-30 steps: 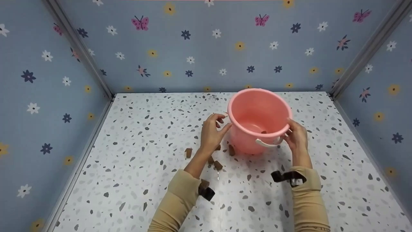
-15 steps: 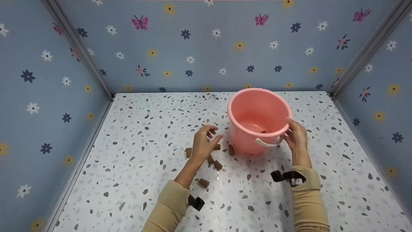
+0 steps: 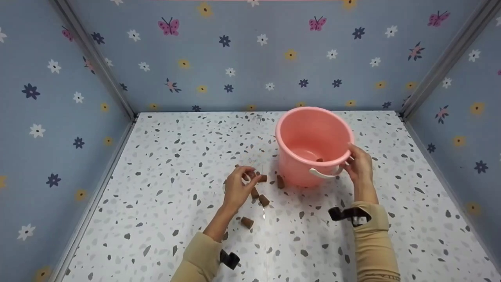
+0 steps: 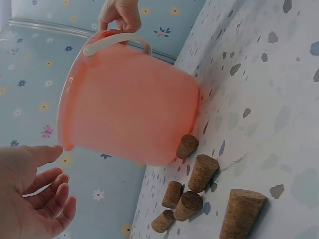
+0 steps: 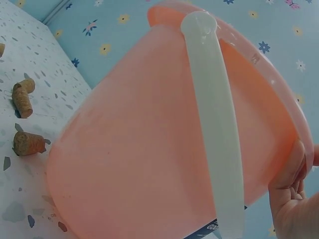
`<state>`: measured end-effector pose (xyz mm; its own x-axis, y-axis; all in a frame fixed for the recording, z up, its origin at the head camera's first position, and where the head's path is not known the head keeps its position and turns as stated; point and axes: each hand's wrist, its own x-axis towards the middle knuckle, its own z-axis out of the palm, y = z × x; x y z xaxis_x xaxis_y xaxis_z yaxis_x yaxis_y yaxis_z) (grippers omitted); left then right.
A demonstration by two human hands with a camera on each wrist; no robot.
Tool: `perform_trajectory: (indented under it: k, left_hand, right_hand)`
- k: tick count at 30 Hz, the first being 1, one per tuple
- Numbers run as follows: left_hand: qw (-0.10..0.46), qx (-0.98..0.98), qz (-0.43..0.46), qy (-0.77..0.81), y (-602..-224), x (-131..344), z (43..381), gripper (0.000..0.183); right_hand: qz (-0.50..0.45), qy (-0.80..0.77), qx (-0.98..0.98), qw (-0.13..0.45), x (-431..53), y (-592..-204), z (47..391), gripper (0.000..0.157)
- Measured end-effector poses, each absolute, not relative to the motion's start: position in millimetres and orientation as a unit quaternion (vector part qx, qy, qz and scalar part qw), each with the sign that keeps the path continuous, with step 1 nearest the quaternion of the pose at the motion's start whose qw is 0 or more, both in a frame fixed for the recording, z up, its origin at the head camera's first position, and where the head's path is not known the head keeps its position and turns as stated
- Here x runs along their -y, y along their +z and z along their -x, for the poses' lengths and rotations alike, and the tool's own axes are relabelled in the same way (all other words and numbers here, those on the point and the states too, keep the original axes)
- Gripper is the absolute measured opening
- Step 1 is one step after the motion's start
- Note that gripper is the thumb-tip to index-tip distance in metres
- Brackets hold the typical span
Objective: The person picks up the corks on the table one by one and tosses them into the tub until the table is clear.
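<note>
A pink bucket (image 3: 296,169) with a white handle (image 3: 323,174) stands on the speckled table, right of the middle. At its right rim my right hand (image 3: 361,166) grips the edge, thumb on one side and fingers on the other. A single brown cork (image 3: 319,159) shows inside at the bottom. My left hand (image 3: 236,190) hovers left of the bucket over several loose corks (image 3: 264,200), its fingers loosely bent and nothing between them. In the left wrist view, the left hand (image 4: 35,194) is apart from the corks (image 4: 203,173), which taper like bottle stoppers.
One cork (image 3: 247,222) lies nearer to me than the others, and another (image 3: 280,181) is right by the bucket's base. Blue flowered panels (image 3: 250,58) wall in the white speckled table (image 3: 176,219) at the back and both sides.
My left hand has moved from beside the bucket's left rim down and left to the corks. The right hand keeps its grip on the rim, and the bucket stays in place.
</note>
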<state>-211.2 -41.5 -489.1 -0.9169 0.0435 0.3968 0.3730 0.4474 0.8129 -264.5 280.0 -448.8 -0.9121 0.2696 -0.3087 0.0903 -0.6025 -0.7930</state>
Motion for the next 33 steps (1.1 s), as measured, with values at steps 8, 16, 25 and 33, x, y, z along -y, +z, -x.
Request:
perform_trajectory:
  k: [8, 16, 25, 33]
  left_hand:
    - [0.156, 0.827, 0.112, -0.528, -505.6, 51.1, 201.0, 0.019]
    - [0.151, 0.825, 0.099, -0.536, -518.2, 60.1, 187.5, 0.021]
    - [0.105, 0.838, 0.088, -0.528, -524.4, 72.5, 172.4, 0.021]
    - [0.049, 0.849, 0.080, -0.520, -532.6, 78.4, 164.2, 0.025]
  right_hand:
    - [0.214, 0.865, 0.450, 0.055, -280.1, -448.7, 264.8, 0.010]
    - [0.219, 0.865, 0.448, 0.053, -279.0, -448.9, 265.5, 0.011]
    - [0.207, 0.869, 0.446, 0.064, -278.7, -448.1, 264.5, 0.010]
    - [0.212, 0.869, 0.444, 0.055, -278.4, -447.2, 264.2, 0.011]
